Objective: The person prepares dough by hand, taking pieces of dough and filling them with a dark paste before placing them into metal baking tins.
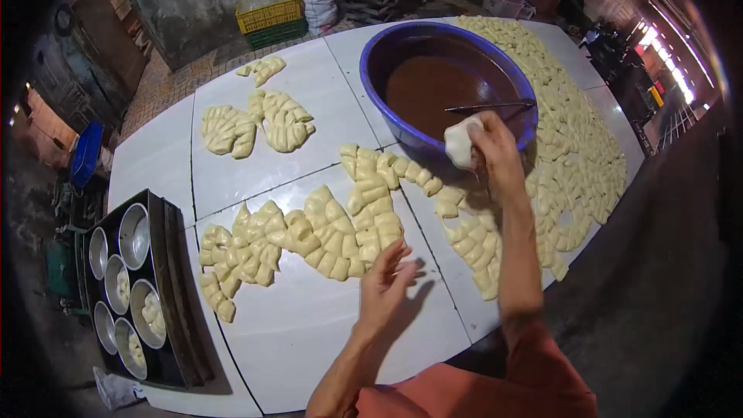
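Note:
My right hand [495, 151] is closed on a small white scraper-like piece [458, 145], held at the near rim of a purple tub [387, 118]. Brown liquid [429, 89] fills the tub's lower part, and a dark thin stick [491, 107] lies across its right side. My left hand [385, 286] hovers low over the white table with fingers apart, holding nothing. Its fingertips are by the edge of a cluster of pale dough pieces [333, 236]; whether they touch is hard to tell. A strip of dough pieces [474, 244] lies below my right forearm.
Many more dough pieces [576, 147] cover the table's right side. Smaller dough clusters [285, 120] lie at the far left. A black tray [166, 220] at the near left carries several round metal pans [135, 236], some with dough. Beyond the table stand yellow and green crates [269, 14].

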`<state>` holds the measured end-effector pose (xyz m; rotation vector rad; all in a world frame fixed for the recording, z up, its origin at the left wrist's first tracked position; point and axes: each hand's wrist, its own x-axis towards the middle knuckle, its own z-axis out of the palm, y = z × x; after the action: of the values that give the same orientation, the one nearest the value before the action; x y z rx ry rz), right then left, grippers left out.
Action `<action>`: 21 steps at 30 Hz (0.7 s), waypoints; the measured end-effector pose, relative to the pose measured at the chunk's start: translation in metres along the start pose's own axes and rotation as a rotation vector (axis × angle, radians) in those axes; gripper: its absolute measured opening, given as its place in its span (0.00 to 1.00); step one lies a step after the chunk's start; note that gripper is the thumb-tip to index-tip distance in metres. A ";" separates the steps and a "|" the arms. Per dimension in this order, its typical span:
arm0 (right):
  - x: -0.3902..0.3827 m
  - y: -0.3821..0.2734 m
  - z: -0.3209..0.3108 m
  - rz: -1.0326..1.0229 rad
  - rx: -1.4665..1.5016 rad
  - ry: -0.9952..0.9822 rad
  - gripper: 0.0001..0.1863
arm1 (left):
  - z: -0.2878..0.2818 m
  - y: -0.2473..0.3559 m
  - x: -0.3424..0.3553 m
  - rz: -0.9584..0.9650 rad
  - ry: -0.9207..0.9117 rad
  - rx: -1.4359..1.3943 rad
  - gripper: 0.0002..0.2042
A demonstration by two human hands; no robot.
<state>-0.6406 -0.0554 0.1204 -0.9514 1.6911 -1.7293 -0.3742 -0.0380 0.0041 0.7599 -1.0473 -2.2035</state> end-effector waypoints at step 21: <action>0.030 0.006 0.004 0.291 0.247 -0.303 0.10 | 0.007 0.034 0.015 -0.062 -0.059 0.361 0.19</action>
<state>-0.6568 -0.0820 0.1181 -0.7663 1.3129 -1.4758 -0.3810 -0.0629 0.0318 0.8946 -1.4952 -2.1239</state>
